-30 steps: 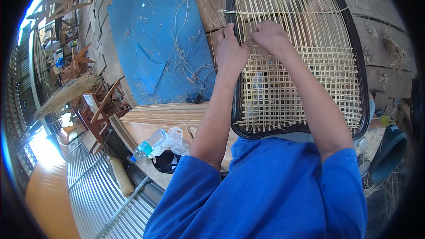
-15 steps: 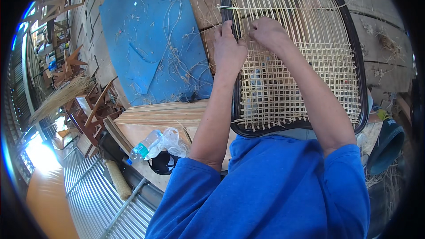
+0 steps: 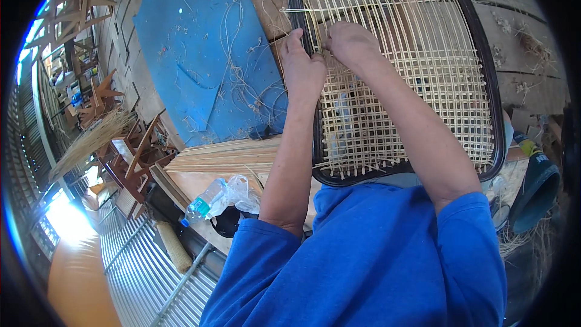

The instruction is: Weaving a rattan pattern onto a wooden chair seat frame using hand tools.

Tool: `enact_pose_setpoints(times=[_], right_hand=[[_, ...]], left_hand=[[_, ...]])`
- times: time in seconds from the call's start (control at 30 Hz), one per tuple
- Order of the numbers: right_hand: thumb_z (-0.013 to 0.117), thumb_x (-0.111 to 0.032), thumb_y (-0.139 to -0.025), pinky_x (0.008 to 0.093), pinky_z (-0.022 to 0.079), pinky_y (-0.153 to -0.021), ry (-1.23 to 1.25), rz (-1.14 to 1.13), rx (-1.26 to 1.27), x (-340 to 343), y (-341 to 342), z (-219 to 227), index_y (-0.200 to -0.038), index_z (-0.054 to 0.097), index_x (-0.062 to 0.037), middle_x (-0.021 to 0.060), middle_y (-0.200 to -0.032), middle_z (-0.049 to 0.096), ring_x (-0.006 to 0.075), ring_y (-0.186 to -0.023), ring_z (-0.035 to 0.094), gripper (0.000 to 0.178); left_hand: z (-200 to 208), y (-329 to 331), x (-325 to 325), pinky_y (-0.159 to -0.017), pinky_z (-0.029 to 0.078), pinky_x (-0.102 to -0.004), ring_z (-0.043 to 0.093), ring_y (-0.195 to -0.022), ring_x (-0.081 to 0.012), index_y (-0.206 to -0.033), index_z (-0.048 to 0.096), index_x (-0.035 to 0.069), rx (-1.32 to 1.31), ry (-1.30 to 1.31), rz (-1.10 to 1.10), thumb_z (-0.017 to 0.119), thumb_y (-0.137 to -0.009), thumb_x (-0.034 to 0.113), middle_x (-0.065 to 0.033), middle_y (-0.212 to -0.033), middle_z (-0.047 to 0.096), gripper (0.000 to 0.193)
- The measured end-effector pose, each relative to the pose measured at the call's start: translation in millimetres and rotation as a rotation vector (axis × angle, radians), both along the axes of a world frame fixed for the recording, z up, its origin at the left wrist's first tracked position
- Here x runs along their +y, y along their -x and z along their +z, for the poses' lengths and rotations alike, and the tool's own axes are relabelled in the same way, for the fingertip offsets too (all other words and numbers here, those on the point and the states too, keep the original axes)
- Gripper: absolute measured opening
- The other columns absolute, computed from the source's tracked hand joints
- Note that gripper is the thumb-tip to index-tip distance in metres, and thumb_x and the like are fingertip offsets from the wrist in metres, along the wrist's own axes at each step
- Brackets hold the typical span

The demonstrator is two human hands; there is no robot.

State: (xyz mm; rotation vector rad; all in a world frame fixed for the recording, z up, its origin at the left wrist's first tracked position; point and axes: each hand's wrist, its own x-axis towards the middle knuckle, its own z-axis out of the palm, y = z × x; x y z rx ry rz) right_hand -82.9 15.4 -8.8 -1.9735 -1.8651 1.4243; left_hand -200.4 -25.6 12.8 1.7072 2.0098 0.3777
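A dark, round-cornered frame (image 3: 497, 109) lies in front of me with pale cane strung across it. Its near part is a close open-weave cane panel (image 3: 448, 91); toward the far end the lengthwise strands run mostly uncrossed. One thin cane strand (image 3: 387, 4) crosses them there and sticks out past the left rim. My left hand (image 3: 304, 66) is closed around the frame's left side, its thumb toward the weave. Just right of it, my right hand (image 3: 353, 45) is closed, fingertips pinched at the cane beside that rim; the exact strand is hidden.
Left of the frame lies a blue sheet (image 3: 200, 54) scattered with loose cane strands. Nearer are a stack of thin wooden strips (image 3: 224, 160), a plastic bottle (image 3: 206, 201) and a clear bag (image 3: 241, 194). A dark green boot-like object (image 3: 534, 191) stands at the right.
The view has shifted slightly, so the frame and both hands appear a little farther left. Both hands keep about the same places on the frame's left side.
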Motion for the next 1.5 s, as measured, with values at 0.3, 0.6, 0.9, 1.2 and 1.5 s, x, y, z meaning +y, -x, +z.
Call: enact_pose_setpoints(times=[0.3,0.6,0.9,1.2,1.5], right_hand=[[0.059,-0.03,-0.082,0.0412,0.048,-0.076,0.06,-0.01,0.053,-7.0,0.1,10.5,-0.092,0.063,-0.0065,0.0148,-0.089,0.064,0.0319,-0.086,0.061,0.026],[0.059,-0.024,-0.084,0.0381,0.047,-0.082,-0.256,-0.032,0.124,-40.0,-10.1,11.6,-0.098,0.063,-0.0076,0.0115,-0.095,0.06,0.0276,-0.09,0.059,0.022],[0.055,-0.009,-0.086,0.0295,0.048,-0.086,-0.048,-0.167,0.436,-32.6,-21.3,15.6,-0.097,0.063,-0.0074,0.0071,-0.1,0.06,0.0166,-0.092,0.058,0.014],[0.057,-0.015,-0.084,0.0347,0.042,-0.092,-0.129,0.147,0.058,-30.8,-14.6,35.0,-0.1,0.063,-0.0093,0.0073,-0.107,0.057,0.0214,-0.1,0.053,0.017],[0.058,-0.015,-0.081,0.0369,0.039,-0.089,-0.299,0.145,0.002,-41.9,-8.2,15.5,-0.1,0.063,-0.0143,0.0019,-0.097,0.059,0.0209,-0.101,0.05,0.02]], left_hand=[[10.5,10.2,6.7,-0.081,0.046,-0.0435,0.055,-0.097,-0.0376,-0.093,0.059,0.005,0.185,-0.056,-0.201,0.056,-0.079,0.009,-0.0214,-0.111,0.052,0.014],[47.4,42.5,18.4,-0.067,0.05,-0.0445,0.061,-0.078,-0.0365,-0.092,0.055,0.005,0.504,0.147,-0.43,0.046,-0.086,0.015,-0.0173,-0.093,0.059,0.015],[66.5,70.1,9.2,-0.085,0.041,-0.0435,0.053,-0.101,-0.0324,-0.103,0.056,0.005,0.58,-0.251,-0.359,0.054,-0.082,0.013,-0.0148,-0.111,0.054,0.023],[51.0,28.5,22.0,-0.084,0.043,-0.0427,0.055,-0.098,-0.0365,-0.109,0.053,0.002,0.411,0.082,-0.407,0.057,-0.082,0.019,-0.0195,-0.109,0.056,0.033],[42.8,28.6,32.3,-0.07,0.046,-0.0352,0.061,-0.078,-0.0273,-0.119,0.046,-0.005,0.146,0.417,-0.214,0.066,-0.076,0.027,-0.0146,-0.082,0.061,0.057]])
